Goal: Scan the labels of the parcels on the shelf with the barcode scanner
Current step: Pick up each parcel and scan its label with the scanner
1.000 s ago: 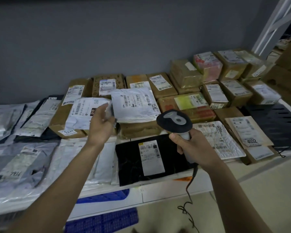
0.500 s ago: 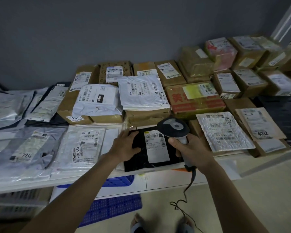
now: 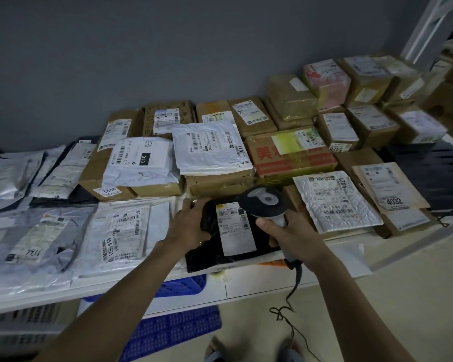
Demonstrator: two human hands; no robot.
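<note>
Head view: left hand (image 3: 188, 226), off the white parcel since a second ago, now grips the black parcel (image 3: 220, 246) at the shelf's front edge; right hand (image 3: 293, 236) holds the scanner (image 3: 264, 202) over its label (image 3: 236, 228), so that scan looks imminent.

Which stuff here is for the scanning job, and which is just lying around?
For the job: scanner in the right hand; black parcel held by the left hand; its label; other parcels.

Lying around: blue crates; floor cable.
</note>
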